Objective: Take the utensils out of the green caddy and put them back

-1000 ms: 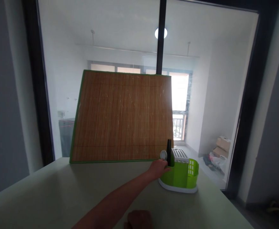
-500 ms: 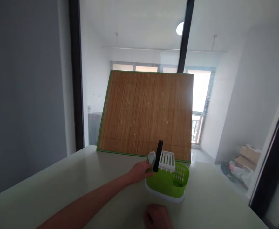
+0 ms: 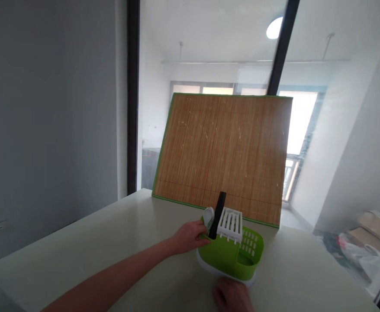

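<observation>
While the left hand (image 3: 190, 236) grips the green cutlery caddy (image 3: 230, 255) rim on the pale table (image 3: 79, 255), the right hand (image 3: 232, 297) rests curled, empty, just below it.

- no readable text, labels or brands anywhere that I can spot
- green caddy (image 3: 230, 255) looks plain, no logo
- bamboo mat (image 3: 224, 151) just has scuffs, no print or numbers

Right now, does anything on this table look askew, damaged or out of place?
The bamboo mat stands on edge at the table's far side, tilted, its face flecked with pale marks. In the green caddy, a black handle sticks out at a slant. The left hand touches the caddy; the right hand rests near it. Nothing is spilled.
</observation>
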Demonstrator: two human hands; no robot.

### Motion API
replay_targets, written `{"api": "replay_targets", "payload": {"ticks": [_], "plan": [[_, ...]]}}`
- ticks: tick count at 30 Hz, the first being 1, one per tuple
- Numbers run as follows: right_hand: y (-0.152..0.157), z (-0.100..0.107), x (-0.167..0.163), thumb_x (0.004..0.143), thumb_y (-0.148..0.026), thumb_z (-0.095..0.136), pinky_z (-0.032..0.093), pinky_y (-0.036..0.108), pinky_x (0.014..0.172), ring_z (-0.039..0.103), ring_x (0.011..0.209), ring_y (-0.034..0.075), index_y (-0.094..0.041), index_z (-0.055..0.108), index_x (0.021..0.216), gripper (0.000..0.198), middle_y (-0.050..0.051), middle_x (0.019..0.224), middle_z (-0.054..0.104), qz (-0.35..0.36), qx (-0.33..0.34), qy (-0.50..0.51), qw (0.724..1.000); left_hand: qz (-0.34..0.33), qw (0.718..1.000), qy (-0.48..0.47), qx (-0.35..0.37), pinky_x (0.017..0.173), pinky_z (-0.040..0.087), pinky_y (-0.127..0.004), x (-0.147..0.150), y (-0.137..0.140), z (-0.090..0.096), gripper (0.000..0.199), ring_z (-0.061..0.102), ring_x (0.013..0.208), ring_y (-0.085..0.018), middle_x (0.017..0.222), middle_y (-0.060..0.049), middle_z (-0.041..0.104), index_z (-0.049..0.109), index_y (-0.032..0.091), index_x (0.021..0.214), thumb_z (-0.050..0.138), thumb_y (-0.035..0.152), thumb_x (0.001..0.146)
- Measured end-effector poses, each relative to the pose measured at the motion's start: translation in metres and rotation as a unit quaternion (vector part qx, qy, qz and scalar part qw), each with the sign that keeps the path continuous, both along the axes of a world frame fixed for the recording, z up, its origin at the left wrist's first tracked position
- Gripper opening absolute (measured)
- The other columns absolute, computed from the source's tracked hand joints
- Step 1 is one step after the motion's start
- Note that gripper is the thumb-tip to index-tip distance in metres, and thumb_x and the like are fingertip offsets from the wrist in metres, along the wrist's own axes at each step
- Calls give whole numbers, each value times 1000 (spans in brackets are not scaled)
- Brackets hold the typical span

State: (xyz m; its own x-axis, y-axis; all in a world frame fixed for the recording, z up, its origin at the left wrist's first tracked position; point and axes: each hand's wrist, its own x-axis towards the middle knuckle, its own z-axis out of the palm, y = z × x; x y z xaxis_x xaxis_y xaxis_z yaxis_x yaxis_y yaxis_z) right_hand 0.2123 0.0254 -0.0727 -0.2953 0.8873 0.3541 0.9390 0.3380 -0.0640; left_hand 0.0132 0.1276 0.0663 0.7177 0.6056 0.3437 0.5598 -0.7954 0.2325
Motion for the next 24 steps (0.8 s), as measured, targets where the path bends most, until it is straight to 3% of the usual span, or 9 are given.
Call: {"api": "replay_targets", "payload": {"ticks": [24], "plan": [[1,-2,5,83,-24,43,33,26,54,64,64,17,-23,56,70,19,-1,71,68,9,-7,-2,1000,36,998,-42,24,64,38,-22,-3,-22,0,27,54,71,-13,83,1,56,58,21,85,51,47,83]]}}
